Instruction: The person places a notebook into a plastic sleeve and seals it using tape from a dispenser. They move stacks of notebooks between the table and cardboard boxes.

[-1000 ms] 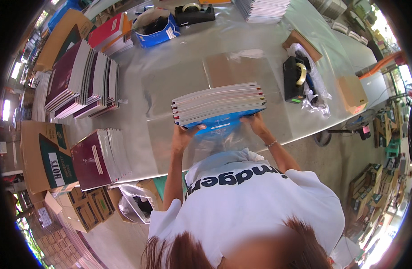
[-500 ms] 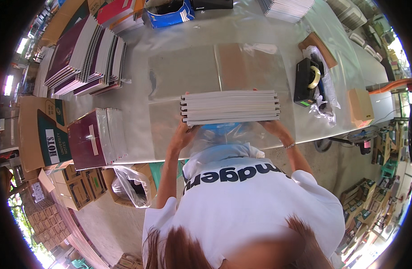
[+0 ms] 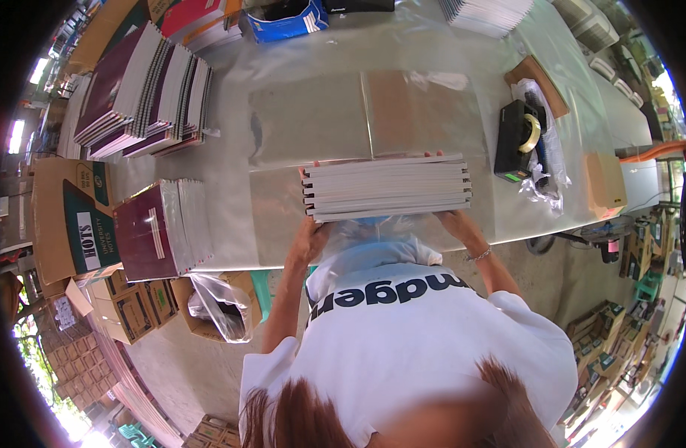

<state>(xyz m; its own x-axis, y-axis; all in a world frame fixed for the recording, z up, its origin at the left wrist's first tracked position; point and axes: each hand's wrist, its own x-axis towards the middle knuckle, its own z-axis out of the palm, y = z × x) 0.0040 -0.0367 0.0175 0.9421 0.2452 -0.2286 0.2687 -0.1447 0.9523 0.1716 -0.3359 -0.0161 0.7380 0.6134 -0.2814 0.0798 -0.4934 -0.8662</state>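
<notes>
A stack of spiral notebooks (image 3: 388, 187), white page edges facing up, is gripped at both ends between my hands over the near middle of the table. My left hand (image 3: 309, 237) wraps the left end, with a fingertip showing at the far side. Around the right end closes my right hand (image 3: 456, 224), fingertips also peeking over the far side. Their covers are hidden from this angle. Beneath and beyond the stack lies a clear plastic sheet (image 3: 306, 112). A bracelet (image 3: 479, 256) circles my right wrist.
At the left are piles of maroon notebooks (image 3: 119, 82), plastic-wrapped maroon notebooks (image 3: 145, 235) and a cardboard carton (image 3: 70, 224). A black tape dispenser (image 3: 513, 142) sits right, near a small brown box (image 3: 606, 185). A blue box (image 3: 287, 26) and white notebooks (image 3: 488, 15) stand at the back.
The notebook stack has come slightly nearer to me and tips a little, its right end now showing more. Both hands stay on its ends. The whole view has shifted slightly.
</notes>
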